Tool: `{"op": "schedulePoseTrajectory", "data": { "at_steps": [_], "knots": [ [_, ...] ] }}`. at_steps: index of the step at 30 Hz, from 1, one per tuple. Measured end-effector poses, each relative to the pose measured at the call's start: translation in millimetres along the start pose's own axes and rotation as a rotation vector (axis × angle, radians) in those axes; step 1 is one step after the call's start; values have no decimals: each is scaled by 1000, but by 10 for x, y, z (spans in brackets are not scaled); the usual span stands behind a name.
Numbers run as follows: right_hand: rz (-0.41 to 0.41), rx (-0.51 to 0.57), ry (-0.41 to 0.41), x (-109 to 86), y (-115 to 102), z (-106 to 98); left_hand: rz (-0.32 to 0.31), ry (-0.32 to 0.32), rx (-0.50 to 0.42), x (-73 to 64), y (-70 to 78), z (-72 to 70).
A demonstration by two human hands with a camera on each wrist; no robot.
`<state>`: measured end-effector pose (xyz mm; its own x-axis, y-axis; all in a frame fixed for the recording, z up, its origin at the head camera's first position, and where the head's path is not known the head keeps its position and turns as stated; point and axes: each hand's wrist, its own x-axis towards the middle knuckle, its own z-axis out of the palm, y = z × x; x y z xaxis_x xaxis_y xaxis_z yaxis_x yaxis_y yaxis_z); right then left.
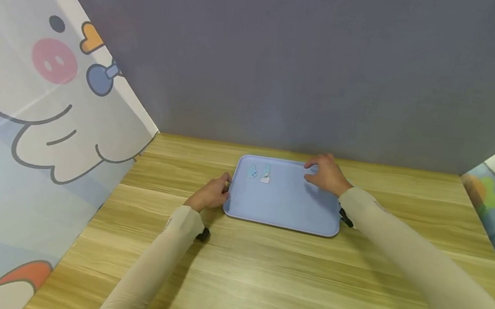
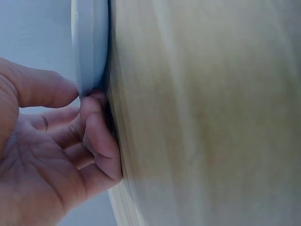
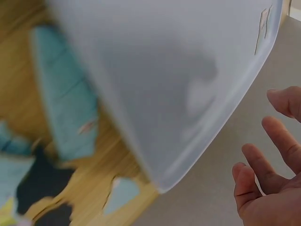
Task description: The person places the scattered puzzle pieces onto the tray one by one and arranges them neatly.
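Note:
A light blue tray [image 1: 285,201] lies on the wooden table, with two small flat pieces in its far left part: a jagged light blue piece [image 1: 252,171] and a blue-and-white piece [image 1: 266,173]. My left hand [image 1: 210,193] pinches the tray's left rim; in the left wrist view the thumb [image 2: 49,88] is on one side of the rim and the curled fingers lie against the other. Over the tray's far right corner hovers my right hand [image 1: 327,174], fingers loosely bent and apart, holding nothing. The right wrist view also shows that hand [image 3: 273,188] beside the tray edge.
In the right wrist view, a long teal piece [image 3: 66,99], a dark piece [image 3: 42,179] and a small pale blue piece [image 3: 121,194] lie on wood beside the tray. A grey wall [image 1: 288,60] rises behind the table; cartoon-printed panels [image 1: 46,112] flank it.

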<state>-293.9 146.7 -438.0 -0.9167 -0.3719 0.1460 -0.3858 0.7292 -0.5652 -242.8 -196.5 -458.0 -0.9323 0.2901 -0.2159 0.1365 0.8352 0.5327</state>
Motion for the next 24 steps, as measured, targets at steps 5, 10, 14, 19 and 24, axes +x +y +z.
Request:
{"op": "schedulePoseTrajectory", "data": {
  "at_steps": [5, 10, 14, 19, 24],
  "knots": [
    [0, -15, 14, -107, 135, -90, -8, -4, 5, 2, -30, 35],
    [14, -36, 54, -213, 294, -230, -9, -5, 0, -3, -32, 42],
    [12, -44, 81, -301, 445, -336, -7, -9, -6, -1, -31, 31],
    [42, -51, 86, -402, 607, -415, -7, -14, -13, 9, -32, 10],
    [71, -50, 64, -490, 673, -469, -10, -20, -18, 14, -24, 1]
  ]
}}
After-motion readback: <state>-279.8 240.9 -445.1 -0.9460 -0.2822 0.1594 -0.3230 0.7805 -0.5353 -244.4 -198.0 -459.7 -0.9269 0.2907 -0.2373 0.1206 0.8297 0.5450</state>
